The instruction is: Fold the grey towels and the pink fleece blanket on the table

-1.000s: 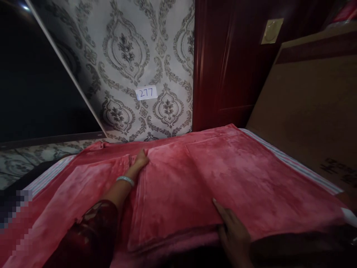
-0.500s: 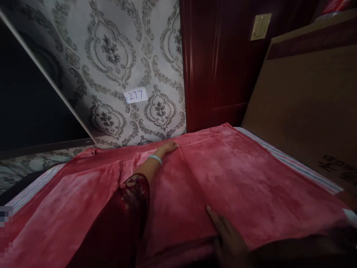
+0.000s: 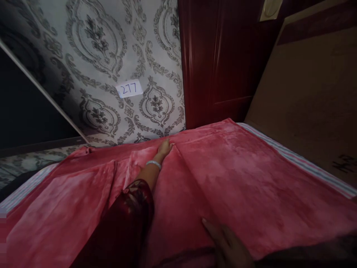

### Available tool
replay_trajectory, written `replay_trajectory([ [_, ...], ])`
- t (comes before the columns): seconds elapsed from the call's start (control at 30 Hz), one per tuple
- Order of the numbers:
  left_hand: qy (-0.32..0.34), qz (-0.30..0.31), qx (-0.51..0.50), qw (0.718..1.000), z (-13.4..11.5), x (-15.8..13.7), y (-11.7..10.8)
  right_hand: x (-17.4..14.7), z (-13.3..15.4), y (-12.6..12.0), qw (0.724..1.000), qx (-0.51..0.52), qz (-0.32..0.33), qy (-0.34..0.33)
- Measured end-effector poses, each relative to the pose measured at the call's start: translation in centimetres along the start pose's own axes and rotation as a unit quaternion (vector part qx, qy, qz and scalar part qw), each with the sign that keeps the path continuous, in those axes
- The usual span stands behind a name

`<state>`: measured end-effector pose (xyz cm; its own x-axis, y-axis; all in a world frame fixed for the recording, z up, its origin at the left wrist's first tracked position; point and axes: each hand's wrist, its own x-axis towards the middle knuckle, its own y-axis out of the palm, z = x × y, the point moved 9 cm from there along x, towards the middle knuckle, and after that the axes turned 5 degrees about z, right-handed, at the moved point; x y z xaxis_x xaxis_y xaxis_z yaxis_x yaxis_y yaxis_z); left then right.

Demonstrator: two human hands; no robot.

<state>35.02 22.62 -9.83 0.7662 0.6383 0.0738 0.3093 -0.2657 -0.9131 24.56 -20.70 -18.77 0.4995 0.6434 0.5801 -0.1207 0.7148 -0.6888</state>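
Observation:
A pink-red plush blanket (image 3: 245, 175) lies spread before me, with a straight fold running from its far edge toward me. At the far end of this fold is my left hand (image 3: 165, 147), fingers curled closed on the cloth. A bracelet circles its wrist. My right hand (image 3: 227, 242) rests on the near part of the blanket beside the same fold, fingers stretched out over the cloth. Its lower part is dark and cut off by the frame. Another folded layer of the blanket lies at left.
Striped cloth (image 3: 295, 158) shows beneath the blanket at right and left. A large cardboard box (image 3: 312, 93) stands at right. Behind are patterned wallpaper (image 3: 97, 63) with a paper label (image 3: 129, 88) reading 277, and a dark red wood panel (image 3: 214, 63). A dark screen-like panel (image 3: 28, 100) stands at left.
The camera view has tilted down and shifted slightly. My left hand stays at the fold's far end. My right hand has moved slightly toward me along the blanket.

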Motion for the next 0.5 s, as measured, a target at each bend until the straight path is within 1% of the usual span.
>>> replay_trajectory([
  [0.07,0.002,0.003,0.004,1.000,-0.2,-0.2,0.4,0.1,-0.2,-0.1,1.000,0.005,0.001,0.002],
  [0.13,0.011,0.018,0.006,1.000,-0.8,-0.1,0.4,0.4,0.0,-0.3,1.000,0.005,0.013,-0.016],
  [0.2,0.021,0.040,0.004,0.999,-1.1,-0.1,-0.3,0.8,0.5,-0.7,0.999,-0.002,0.024,-0.037],
  [0.27,0.020,0.057,0.005,0.998,-0.6,-0.3,-1.6,1.3,1.1,-1.6,0.999,-0.007,0.010,-0.045],
  [0.3,0.011,0.060,0.008,0.998,0.1,-0.7,-2.5,1.6,1.3,-2.0,0.999,-0.009,-0.006,-0.040],
  [0.37,-0.021,0.055,0.020,0.998,2.5,-1.9,-4.6,2.0,1.7,-2.9,0.999,-0.012,-0.038,-0.031],
  [0.43,-0.061,0.042,0.032,0.997,5.5,-4.0,-6.7,2.2,2.2,-3.2,0.998,-0.014,-0.055,-0.031],
  [0.5,-0.094,0.020,0.034,0.995,8.3,-6.4,-8.6,2.4,2.6,-3.3,0.997,-0.021,-0.057,-0.037],
])
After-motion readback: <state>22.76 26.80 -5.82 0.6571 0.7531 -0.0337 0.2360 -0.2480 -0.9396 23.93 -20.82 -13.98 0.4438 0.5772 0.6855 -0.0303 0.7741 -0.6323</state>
